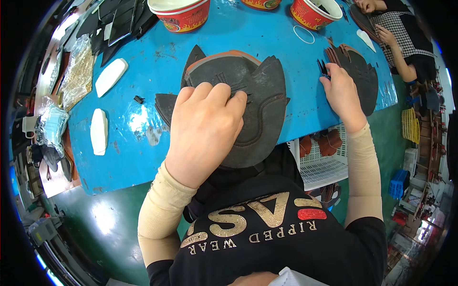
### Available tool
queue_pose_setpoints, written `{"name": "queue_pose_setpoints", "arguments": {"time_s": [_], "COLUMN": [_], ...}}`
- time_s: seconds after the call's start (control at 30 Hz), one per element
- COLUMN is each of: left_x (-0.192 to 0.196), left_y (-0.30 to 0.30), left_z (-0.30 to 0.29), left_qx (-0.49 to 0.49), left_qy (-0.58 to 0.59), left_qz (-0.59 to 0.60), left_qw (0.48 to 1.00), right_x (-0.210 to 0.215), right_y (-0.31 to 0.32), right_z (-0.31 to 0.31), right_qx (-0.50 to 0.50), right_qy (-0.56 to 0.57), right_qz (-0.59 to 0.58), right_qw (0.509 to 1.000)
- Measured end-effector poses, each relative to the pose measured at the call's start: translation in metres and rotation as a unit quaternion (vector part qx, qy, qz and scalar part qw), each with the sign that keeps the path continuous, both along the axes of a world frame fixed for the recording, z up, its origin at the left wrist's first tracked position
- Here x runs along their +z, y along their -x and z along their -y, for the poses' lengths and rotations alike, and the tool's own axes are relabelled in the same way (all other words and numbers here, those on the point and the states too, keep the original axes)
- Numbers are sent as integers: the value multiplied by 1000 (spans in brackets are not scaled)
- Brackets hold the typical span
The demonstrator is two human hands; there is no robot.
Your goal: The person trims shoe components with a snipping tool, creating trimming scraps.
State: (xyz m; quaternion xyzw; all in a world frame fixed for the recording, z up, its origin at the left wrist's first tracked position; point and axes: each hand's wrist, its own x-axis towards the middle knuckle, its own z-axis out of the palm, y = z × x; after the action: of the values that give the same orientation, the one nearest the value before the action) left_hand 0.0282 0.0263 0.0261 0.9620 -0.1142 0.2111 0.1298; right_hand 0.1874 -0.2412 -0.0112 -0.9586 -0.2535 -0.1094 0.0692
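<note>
We see the left hand (207,121) curled over the dark pieces (260,124), which lie on the blue table (224,28) with their lower end at its near edge; whether its fingers pinch anything, we cannot tell. Our right hand (342,90) grasps small dark snips (323,69), just beside a second stack (365,78). We judge that a shove toward the body could slide the pieces off the edge, since little seems to back them there. Snips brought in carelessly could nick the leather near those thin dark lines (threads or slits, we cannot say), or a fingertip.
</note>
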Motion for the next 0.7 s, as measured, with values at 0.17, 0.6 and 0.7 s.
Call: {"name": "queue_pose_setpoints", "arguments": {"time_s": [0.17, 0.6, 0.7], "left_x": [-4, 3, 4], "left_y": [1, -3, -1], "left_z": [-2, -4, -5], "left_qx": [-6, -30, -29], "left_qy": [-41, -59, -42], "left_qz": [3, -49, -53], "left_qw": [999, 997, 997], "right_x": [20, 40, 72], "right_y": [6, 45, 69], "right_z": [-5, -23, -47], "right_qx": [-3, -17, 9], "right_qy": [-77, -343, -445], "right_qz": [-124, -271, -427], "right_qw": [989, 899, 787]}}
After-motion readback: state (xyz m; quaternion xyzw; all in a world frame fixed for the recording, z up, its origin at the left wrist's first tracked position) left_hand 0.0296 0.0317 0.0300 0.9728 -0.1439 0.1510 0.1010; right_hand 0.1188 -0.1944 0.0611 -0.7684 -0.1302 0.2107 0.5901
